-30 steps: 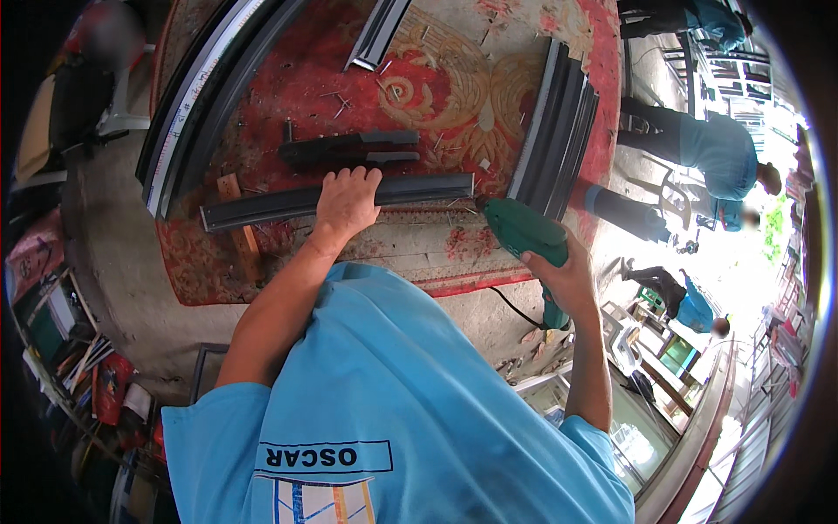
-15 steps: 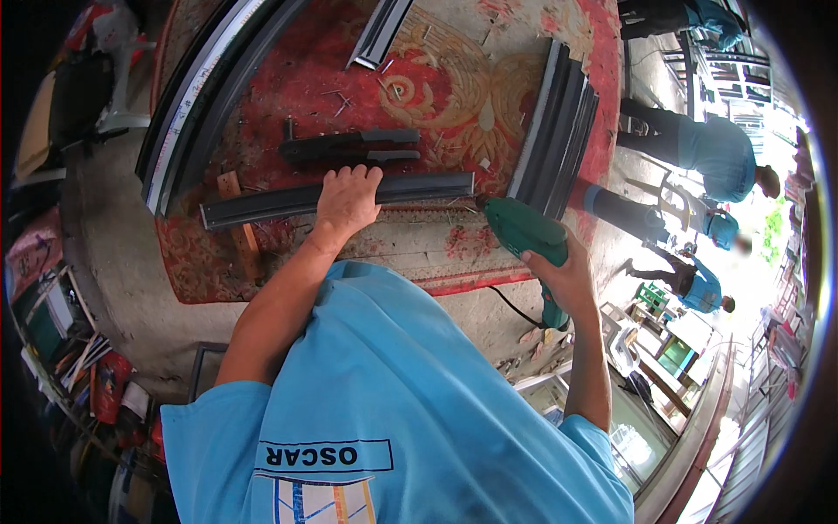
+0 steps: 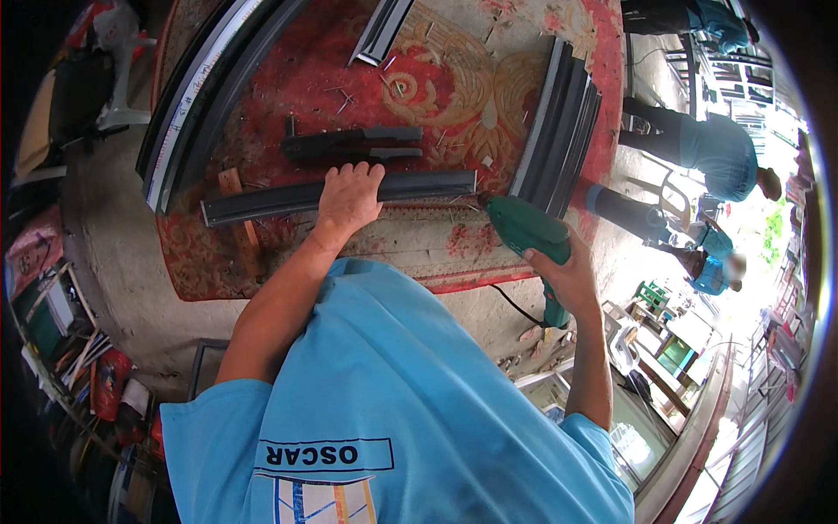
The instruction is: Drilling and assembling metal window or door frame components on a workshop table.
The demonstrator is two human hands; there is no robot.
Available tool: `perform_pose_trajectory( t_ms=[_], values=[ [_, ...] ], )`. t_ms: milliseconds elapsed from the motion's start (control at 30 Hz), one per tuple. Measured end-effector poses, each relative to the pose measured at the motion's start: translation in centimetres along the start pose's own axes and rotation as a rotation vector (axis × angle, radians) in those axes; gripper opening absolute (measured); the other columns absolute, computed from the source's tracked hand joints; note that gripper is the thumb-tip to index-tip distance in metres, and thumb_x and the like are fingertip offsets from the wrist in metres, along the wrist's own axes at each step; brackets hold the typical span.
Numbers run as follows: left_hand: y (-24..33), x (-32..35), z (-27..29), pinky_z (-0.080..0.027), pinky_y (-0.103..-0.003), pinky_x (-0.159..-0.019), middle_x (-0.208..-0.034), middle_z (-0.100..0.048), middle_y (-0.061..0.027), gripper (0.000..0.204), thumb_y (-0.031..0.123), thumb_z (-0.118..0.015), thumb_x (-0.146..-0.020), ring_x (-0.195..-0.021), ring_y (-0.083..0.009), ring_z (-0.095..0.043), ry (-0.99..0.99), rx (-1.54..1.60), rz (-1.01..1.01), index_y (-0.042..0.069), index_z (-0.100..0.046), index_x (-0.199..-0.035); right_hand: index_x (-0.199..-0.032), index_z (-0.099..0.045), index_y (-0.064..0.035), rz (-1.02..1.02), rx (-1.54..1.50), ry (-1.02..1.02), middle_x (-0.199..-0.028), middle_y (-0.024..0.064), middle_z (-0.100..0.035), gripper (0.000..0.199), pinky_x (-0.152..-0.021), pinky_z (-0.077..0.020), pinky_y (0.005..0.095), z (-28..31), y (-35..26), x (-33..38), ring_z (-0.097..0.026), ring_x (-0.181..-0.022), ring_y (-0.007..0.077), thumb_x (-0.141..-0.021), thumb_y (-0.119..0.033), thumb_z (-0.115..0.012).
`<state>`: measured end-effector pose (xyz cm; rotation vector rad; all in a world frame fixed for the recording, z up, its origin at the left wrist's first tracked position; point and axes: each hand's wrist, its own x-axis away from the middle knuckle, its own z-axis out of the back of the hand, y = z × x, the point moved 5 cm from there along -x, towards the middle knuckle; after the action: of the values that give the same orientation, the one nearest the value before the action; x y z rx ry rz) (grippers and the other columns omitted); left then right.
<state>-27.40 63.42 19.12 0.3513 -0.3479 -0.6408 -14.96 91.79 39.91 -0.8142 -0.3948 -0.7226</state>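
My left hand (image 3: 351, 199) is closed over the middle of a dark metal profile (image 3: 428, 184), which lies crosswise on a red patterned carpet (image 3: 463, 105). Under the profile's left part runs a wooden strip (image 3: 248, 249). In my right hand (image 3: 573, 272) is a green power drill (image 3: 526, 225), gripped by its handle. Its nose points left, close to the profile's right end; whether the tip touches it I cannot tell. Just beyond the profile lies a black tool with two handles (image 3: 353, 142).
Several dark profiles (image 3: 559, 131) lie side by side at the right. Long profiles (image 3: 196, 113) occupy the left, and a short one (image 3: 381, 33) the far side. Loose screws or nails (image 3: 342, 98) are scattered about. A black cable (image 3: 515, 301) hangs below the drill. Co-workers (image 3: 711, 157) are at the far right.
Both hands, the drill and the profile stay almost in place, with only a slight shift in the picture. At the far right, co-workers in the background have changed position.
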Motion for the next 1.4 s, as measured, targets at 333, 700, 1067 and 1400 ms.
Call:
perform_pose_trajectory(
  t_ms=[333, 700, 1067, 1400],
  values=[
    [0.0, 0.0, -0.1, -0.049, -0.046, -0.083, -0.101, -0.065, -0.0062, 0.047, 0.029, -0.087, -0.073, -0.100, -0.0286, -0.066, -0.020, 0.006, 0.013, 0.014, -0.062, -0.111, -0.134, -0.065, -0.0021, -0.040, 0.073, -0.041, -0.110, 0.0124, -0.077, 0.062, -0.095, -0.0551, 0.0358, 0.6, -0.3, -0.5, -0.073, -0.103, 0.0213, -0.080, -0.027, -0.085],
    [0.1, -0.3, -0.1, -0.050, -0.048, -0.081, -0.100, -0.065, -0.0063, 0.046, 0.028, -0.088, -0.072, -0.097, -0.0289, -0.066, -0.037, 0.003, 0.009, 0.014, -0.062, -0.109, -0.140, -0.059, -0.0048, -0.015, 0.195, -0.087, -0.115, 0.0168, -0.076, 0.073, -0.098, -0.0559, 0.0372, 0.7, -0.5, -1.0, -0.074, -0.110, 0.0250, -0.075, -0.026, -0.085],
    [-0.2, -0.2, -0.6, -0.050, -0.049, -0.082, -0.100, -0.064, -0.0057, 0.048, 0.028, -0.087, -0.070, -0.097, -0.0306, -0.065, -0.025, 0.019, 0.033, 0.015, -0.061, -0.108, -0.137, -0.060, 0.0001, -0.016, 0.329, -0.171, -0.109, 0.0150, -0.076, 0.070, -0.095, -0.0554, 0.0358, 1.0, -2.9, -2.8, -0.073, -0.102, 0.0204, -0.074, -0.019, -0.084],
    [-0.2, -0.4, -0.3, -0.049, -0.047, -0.080, -0.098, -0.063, -0.0047, 0.044, 0.027, -0.086, -0.071, -0.095, -0.0277, -0.065, -0.013, 0.020, 0.014, 0.015, -0.061, -0.105, -0.142, -0.057, -0.0024, 0.080, 0.432, -0.162, -0.113, 0.0160, -0.075, 0.076, -0.094, -0.0556, 0.0365, -0.4, -2.6, -1.5, -0.073, -0.106, 0.0228, -0.074, -0.020, -0.085]
  ],
)
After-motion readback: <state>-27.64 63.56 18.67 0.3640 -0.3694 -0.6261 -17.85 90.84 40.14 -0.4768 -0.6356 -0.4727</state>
